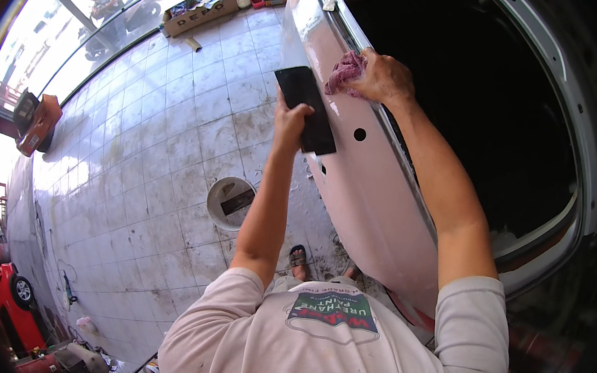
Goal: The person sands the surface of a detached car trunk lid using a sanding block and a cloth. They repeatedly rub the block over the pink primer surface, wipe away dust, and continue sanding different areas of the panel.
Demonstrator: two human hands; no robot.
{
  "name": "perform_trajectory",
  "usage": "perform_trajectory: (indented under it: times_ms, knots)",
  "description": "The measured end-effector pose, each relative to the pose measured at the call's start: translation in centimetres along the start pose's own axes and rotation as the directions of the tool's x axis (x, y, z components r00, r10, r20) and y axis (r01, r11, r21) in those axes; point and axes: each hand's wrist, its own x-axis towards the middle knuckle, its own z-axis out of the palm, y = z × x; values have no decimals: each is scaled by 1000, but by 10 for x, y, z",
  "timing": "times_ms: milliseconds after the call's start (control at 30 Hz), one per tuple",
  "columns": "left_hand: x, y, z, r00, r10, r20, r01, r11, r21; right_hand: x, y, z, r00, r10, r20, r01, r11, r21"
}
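Ahead of me, my left hand [291, 121] grips a flat black rectangular sheet [304, 110], with the thumb lying across its face. What the sheet is made of I cannot make out. It is beside the outer face of a car door [375, 192] coated in dull pink, which has a round dark hole in it. Farther up, my right hand [385, 80] is closed around a bunched purple-pink cloth [347, 72] at the door's upper edge, just under the window opening. Whether the cloth presses on the panel is hard to tell.
A round pale bucket [215, 204] with a dark block inside stands on the tiled floor [152, 175]. At the far wall sits a long cardboard box [200, 12] of rags. An orange-brown part [42, 124] lies far left. Lower left is a red vehicle [12, 304].
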Motion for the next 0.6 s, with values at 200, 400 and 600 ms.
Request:
perform_trajectory:
  times_ms: [200, 400, 600]
  knots:
    - [-23, -21, -10, 994, 99, -39, -95, 990, 107, -3, 1, -2, 1000, -12, -28, 11, 1000, -29]
    - [1, -18, -22, 993, 72, -90, -63, 993, 96, 0, -18, -15, 998, -11, 68, 13, 999, -32]
    - [-137, -58, 18, 981, 184, -64, -179, 981, 70, 1, -5, -5, 998, 25, 59, -21, 998, -59]
